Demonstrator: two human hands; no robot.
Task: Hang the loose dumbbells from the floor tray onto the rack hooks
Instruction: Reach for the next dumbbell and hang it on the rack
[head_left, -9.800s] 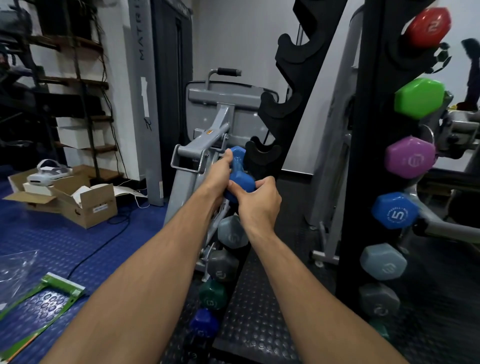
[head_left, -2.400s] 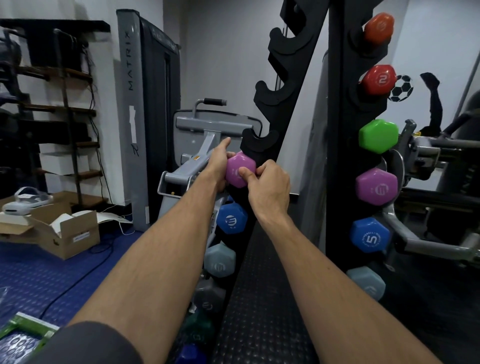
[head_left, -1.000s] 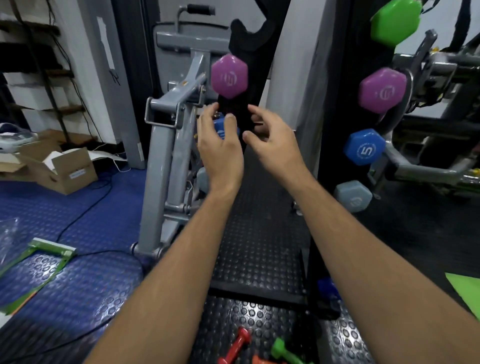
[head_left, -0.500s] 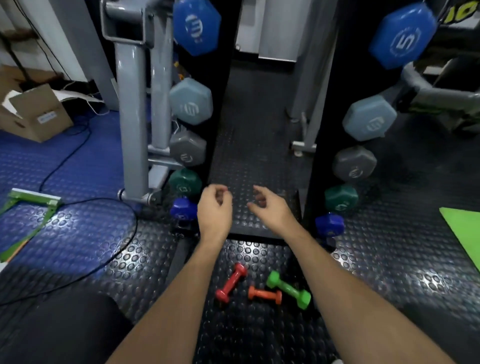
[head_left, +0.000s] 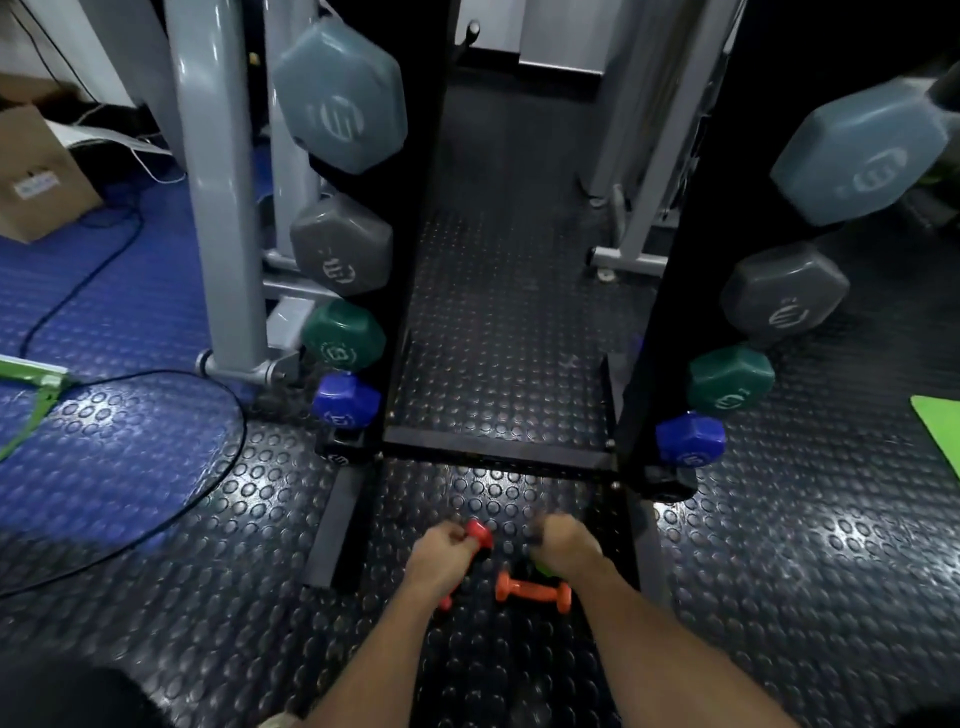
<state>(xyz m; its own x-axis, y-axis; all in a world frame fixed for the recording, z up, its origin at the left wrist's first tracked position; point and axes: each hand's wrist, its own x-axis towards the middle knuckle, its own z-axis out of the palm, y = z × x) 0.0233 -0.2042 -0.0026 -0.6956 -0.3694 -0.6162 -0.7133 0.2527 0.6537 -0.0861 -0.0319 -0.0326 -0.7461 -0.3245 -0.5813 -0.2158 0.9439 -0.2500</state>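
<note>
We look down on the black upright dumbbell rack (head_left: 415, 218), whose two posts rise either side of a studded black rubber floor tray (head_left: 498, 499). The lower hooks are filled: on the near-left post hang a pale blue-grey hexagonal dumbbell (head_left: 340, 101), a dark grey one (head_left: 340, 249), a dark green one (head_left: 343, 335) and a small royal-blue one (head_left: 345, 400), and the right post shows the matching four ends. We judge the heavy end of the job done as far as this view reaches; the upper hooks lie outside the picture, so we cannot tell how many stand free.

What is left lies in the tray by our hands: three small loose dumbbells. The red dumbbell (head_left: 480, 535) lies under our left hand (head_left: 441, 553), whose fingers curl round its handle, one end showing ahead of the knuckles and the other behind the wrist. The bright green dumbbell (head_left: 543, 569) is mostly hidden under our right hand (head_left: 563, 545); the fingers are curled down over it, but blur keeps us from telling whether they have closed on it. The orange dumbbell (head_left: 532, 592) lies untouched between our wrists. None seems lifted yet, so three hangings remain.
</note>
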